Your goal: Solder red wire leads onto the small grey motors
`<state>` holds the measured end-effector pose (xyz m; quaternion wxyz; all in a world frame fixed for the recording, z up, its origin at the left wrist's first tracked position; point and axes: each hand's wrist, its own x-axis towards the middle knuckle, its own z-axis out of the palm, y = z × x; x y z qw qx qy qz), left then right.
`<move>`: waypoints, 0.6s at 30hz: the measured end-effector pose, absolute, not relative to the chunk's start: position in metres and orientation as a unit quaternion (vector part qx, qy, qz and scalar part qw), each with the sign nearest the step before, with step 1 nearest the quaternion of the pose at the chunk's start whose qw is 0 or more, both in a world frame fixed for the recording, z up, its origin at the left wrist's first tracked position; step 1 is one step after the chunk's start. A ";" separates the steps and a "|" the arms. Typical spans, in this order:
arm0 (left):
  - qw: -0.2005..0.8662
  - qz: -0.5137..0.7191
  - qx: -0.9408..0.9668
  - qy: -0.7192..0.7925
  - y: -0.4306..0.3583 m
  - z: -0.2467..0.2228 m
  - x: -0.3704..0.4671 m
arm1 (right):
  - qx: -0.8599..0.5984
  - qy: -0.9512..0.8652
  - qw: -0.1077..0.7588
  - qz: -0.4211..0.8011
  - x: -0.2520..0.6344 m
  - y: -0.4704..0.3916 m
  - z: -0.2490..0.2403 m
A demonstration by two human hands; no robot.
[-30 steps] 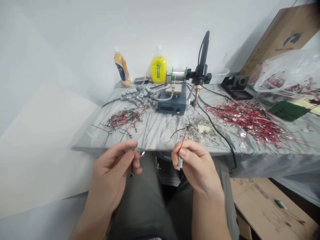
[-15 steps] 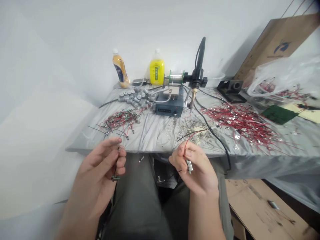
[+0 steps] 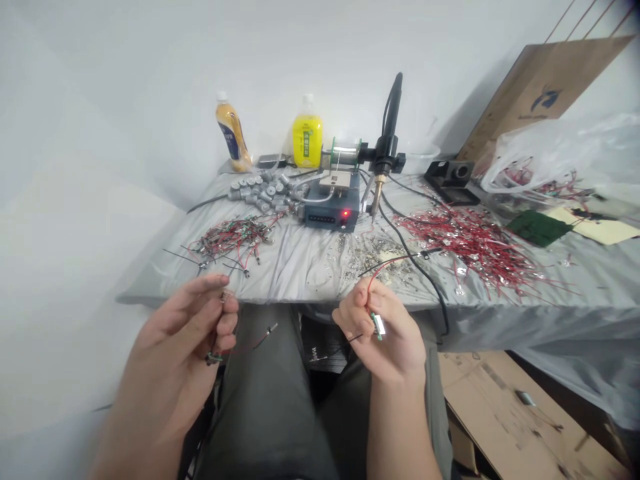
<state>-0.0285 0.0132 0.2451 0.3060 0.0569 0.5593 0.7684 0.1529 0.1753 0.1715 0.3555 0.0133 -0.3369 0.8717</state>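
Observation:
My left hand is closed in front of the table edge, thumb against fingers, on a small wired circuit board that hangs below the fingertips. A thin wire with a small tip sticks out rightward from that hand over my lap. My right hand pinches another small circuit board with a shiny metal connector. Its red wire rises above the fingers beside a black one. Beyond the hands stands a soldering machine with an upright soldering iron and a solder spool.
Piles of wired parts and red wires lie left and right on the grey cloth. Small grey motors, a yellow bottle and an amber bottle are behind. A black cable crosses the table edge. Cardboard lies below right.
A red light on the soldering machine is now lit. More of the wire from my left hand shows over my lap. The view has shifted slightly; both hands keep their grips.

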 end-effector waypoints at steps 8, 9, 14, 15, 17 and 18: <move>0.301 0.766 0.052 0.566 0.012 0.248 -0.029 | 0.009 -0.335 0.356 0.872 0.154 0.175 0.173; 0.301 0.766 0.051 0.566 0.012 0.248 -0.030 | 0.008 -0.335 0.355 0.873 0.154 0.175 0.174; 0.301 0.768 0.051 0.563 0.012 0.247 -0.031 | -0.001 -0.339 0.356 0.871 0.154 0.176 0.173; 0.301 0.768 0.051 0.563 0.012 0.247 -0.031 | -0.005 -0.340 0.356 0.870 0.154 0.176 0.173; 0.302 0.768 0.053 0.562 0.011 0.247 -0.030 | -0.014 -0.343 0.356 0.869 0.154 0.176 0.173; 0.304 0.768 0.055 0.561 0.011 0.248 -0.029 | -0.019 -0.344 0.356 0.869 0.154 0.176 0.173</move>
